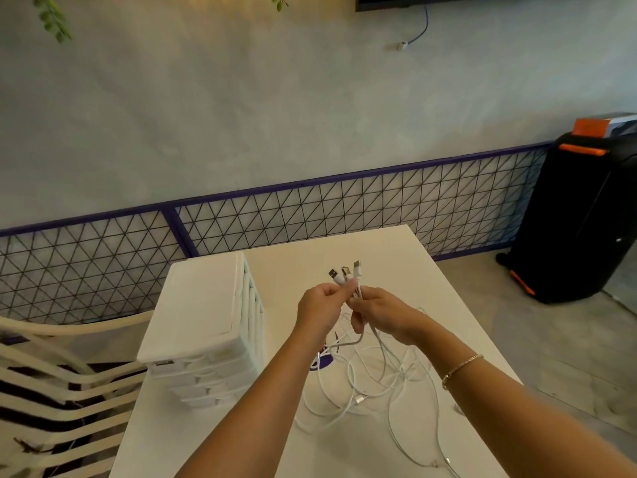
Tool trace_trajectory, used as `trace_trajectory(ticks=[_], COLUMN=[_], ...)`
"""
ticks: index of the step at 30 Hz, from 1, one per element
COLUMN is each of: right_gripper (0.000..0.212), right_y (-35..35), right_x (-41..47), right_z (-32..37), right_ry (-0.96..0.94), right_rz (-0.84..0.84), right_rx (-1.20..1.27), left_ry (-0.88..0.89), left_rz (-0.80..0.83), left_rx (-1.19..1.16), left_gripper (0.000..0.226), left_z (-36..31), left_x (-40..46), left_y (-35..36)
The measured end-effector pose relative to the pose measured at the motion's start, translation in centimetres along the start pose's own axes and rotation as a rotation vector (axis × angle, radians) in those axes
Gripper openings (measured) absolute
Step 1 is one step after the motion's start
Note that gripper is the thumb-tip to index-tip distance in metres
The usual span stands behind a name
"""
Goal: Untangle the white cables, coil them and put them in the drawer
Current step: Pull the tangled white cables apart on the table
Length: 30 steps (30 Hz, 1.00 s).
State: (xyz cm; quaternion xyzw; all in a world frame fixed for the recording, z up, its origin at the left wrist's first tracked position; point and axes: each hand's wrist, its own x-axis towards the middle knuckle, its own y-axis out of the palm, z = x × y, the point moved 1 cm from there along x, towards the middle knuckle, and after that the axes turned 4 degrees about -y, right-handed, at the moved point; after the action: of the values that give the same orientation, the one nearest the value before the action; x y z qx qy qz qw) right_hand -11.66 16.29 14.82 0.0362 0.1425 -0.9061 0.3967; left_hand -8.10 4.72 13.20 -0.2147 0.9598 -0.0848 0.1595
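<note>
Several white cables (365,381) hang tangled from my hands down onto the white table (396,257). Three plug ends (345,272) stick up side by side above my fingers. My left hand (319,310) pinches the cables just below the plugs. Close beside it, my right hand (379,312) grips the same bundle from the right. The loose loops spread over the table under my forearms. A white drawer unit (203,312) stands on the table to the left of my hands, with its drawers shut.
A pale slatted chair (58,381) stands left of the table. A black speaker with orange trim (579,219) sits on the floor at the right. A wire-mesh panel with a purple frame (310,215) runs along the wall behind.
</note>
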Motion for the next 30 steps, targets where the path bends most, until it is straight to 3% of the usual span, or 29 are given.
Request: trace_trajectory(ticks=[2, 6, 11, 19, 23, 27, 30], right_gripper=[0.027, 0.026, 0.026, 0.032, 0.037, 0.039, 0.034], right_y=[-0.3, -0.9, -3.1, -10.4, -13.3, -15.4, -13.2], right_x=[0.4, 1.2, 1.7, 0.8, 0.6, 0.1, 0.8], right_z=[0.2, 1.3, 3.3, 3.1, 2.6, 2.3, 2.0], right_ry=[-0.006, -0.003, -0.004, -0.019, 0.020, 0.110, 0.105], right_rz=[-0.027, -0.165, -0.327, -0.530, -0.623, -0.701, -0.595], right_rx=[0.097, 0.342, 0.144, -0.371, -0.659, -0.755, -0.723], left_ry=[0.001, 0.056, 0.002, -0.136, -0.133, -0.119, -0.027], left_rz=[-0.002, 0.305, 0.446, 0.296, 0.193, 0.132, 0.106], left_rx=[-0.026, -0.006, 0.106, 0.222, 0.453, 0.597, 0.602], left_gripper=[0.035, 0.052, 0.049, 0.044, 0.043, 0.041, 0.041], left_z=[0.0, 1.0, 3.1, 7.4, 8.3, 8.3, 5.4], left_x=[0.1, -0.5, -0.8, 0.2, 0.5, 0.4, 0.2], left_y=[0.0, 0.6, 0.7, -4.9, -6.8, -7.6, -6.0])
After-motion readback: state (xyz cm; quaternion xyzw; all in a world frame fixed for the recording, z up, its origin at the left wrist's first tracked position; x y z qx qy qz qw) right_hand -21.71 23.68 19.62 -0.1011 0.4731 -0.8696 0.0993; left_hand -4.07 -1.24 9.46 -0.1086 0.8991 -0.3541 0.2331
